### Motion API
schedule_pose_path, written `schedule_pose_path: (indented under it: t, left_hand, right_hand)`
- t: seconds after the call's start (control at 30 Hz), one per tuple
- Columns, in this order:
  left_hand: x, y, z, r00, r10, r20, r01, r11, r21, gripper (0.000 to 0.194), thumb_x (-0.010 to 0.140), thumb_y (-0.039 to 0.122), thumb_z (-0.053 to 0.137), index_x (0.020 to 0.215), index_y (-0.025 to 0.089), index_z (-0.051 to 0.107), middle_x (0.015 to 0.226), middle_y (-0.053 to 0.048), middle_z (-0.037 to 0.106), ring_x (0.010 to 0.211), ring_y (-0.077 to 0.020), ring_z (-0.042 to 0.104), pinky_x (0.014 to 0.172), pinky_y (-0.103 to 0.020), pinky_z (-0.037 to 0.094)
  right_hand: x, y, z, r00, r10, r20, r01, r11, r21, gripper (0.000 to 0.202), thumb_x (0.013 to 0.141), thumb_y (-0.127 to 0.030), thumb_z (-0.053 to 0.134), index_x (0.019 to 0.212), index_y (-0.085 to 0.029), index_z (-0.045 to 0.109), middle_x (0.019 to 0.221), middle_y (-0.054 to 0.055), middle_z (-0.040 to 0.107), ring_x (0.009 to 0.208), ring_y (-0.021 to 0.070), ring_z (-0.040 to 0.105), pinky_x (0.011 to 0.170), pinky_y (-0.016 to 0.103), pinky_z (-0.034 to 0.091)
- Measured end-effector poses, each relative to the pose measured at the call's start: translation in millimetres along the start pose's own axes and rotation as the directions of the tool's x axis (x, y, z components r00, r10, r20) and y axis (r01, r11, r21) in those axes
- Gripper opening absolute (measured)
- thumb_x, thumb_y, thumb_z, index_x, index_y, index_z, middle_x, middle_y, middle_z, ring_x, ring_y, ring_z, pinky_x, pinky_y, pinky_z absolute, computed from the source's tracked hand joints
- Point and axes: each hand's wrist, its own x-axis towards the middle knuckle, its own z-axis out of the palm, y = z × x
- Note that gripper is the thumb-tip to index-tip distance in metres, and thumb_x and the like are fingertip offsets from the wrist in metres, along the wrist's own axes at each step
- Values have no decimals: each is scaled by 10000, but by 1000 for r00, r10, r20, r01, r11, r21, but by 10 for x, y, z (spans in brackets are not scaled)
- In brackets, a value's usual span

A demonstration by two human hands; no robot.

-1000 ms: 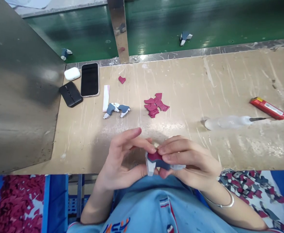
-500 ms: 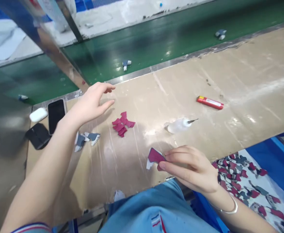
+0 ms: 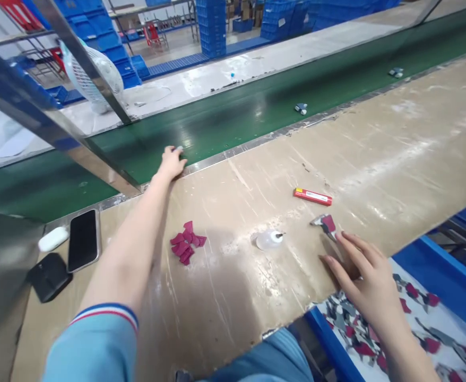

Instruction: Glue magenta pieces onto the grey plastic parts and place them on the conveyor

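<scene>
My left hand (image 3: 172, 162) reaches over the green conveyor belt, its fingers closed round a small blue-grey and white piece (image 3: 179, 149), partly hidden by them. My right hand (image 3: 370, 278) is over the front right of the table, thumb and fingers apart. Just beyond its fingertips is a maroon piece with a grey-white part (image 3: 327, 223); whether a fingertip still touches it I cannot tell. A small pile of maroon pieces (image 3: 186, 244) lies mid-table. Right of the pile is a translucent bottle (image 3: 268, 240) with a thin dark tip.
A red box-shaped stick (image 3: 312, 197) lies on the table (image 3: 225, 297). At left are a phone (image 3: 84, 241), a white case (image 3: 53, 239) and a black case (image 3: 50, 277). Below right, a blue bin (image 3: 443, 276) holds many pieces. Metal posts (image 3: 85, 154) rise beside the belt (image 3: 233, 127).
My left hand has moved out to the belt and closed on a piece there. My right hand has moved right, its fingers opening from the maroon piece. The view has tilted up.
</scene>
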Motion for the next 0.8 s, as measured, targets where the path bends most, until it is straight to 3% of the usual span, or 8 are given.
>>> schedule_pose_path:
  t: [0.1,0.17,0.27,0.33,0.43,0.5,0.63,0.8]
  left_hand:
    - [-98,-61,-175,999,3,-37,-5,998,-67,364,1059,418,652,1295,143,688,1398,-130,682,1252,-266,683,1086,-504,557]
    - [-314,-73,-310,998,-4,-66,-3,994,-106,344,1074,427,547,1226,157,695,1325,-104,717,1251,-241,683,1079,-451,514]
    - [-937,-80,-545,999,39,-13,-41,982,-182,322,976,456,619,1176,204,639,1165,-49,762,1070,-229,746,921,-423,545]
    - [-1508,-104,-711,975,155,159,-92,933,-348,431,848,499,730,1178,264,582,1073,-28,785,939,-261,768,822,-415,586]
    - [-2402,-159,-887,841,290,457,-105,916,-387,386,863,530,726,1138,284,614,987,-32,813,862,-294,789,738,-402,602]
    - [-2910,-171,-908,795,305,525,-87,913,-399,318,906,438,679,1190,304,631,963,-23,817,769,-273,787,681,-378,598]
    - [-3590,-75,-746,869,179,462,32,910,-412,380,995,349,626,1372,309,596,1038,-42,807,889,-269,796,782,-398,639]
    - [-3919,112,-489,929,101,357,87,876,-475,578,1011,414,711,1525,227,526,1385,-153,725,1264,-330,682,1073,-503,580]
  right_hand:
    - [39,-440,-37,993,74,-87,-56,980,189,182,988,-330,742,1150,-282,809,1093,100,806,1033,308,755,950,505,591]
    - [72,-792,-26,988,150,19,-140,863,486,103,1001,-319,736,1039,-304,830,943,61,803,883,242,754,814,393,614]
    - [153,-1223,84,868,152,473,-497,226,838,359,996,-625,682,1074,-308,833,789,35,737,691,191,681,666,323,594]
    - [241,-1384,210,706,59,705,-675,-243,696,665,869,-871,637,1132,-286,812,784,20,690,625,157,590,615,294,556]
    - [410,-1439,425,564,-60,824,-712,-541,448,818,821,-954,585,1187,-243,758,817,-5,620,600,126,418,558,248,470]
    - [520,-1405,542,592,-107,799,-710,-538,454,672,883,-838,643,1133,-221,730,767,-35,530,583,129,285,524,237,410]
    - [646,-1397,636,651,-117,750,-728,-378,573,417,960,-616,662,798,-237,596,665,-91,259,573,141,90,457,252,297]
    - [499,-1641,545,781,-39,623,-621,46,782,453,930,-691,697,842,-252,630,624,-62,463,491,126,378,433,262,372]
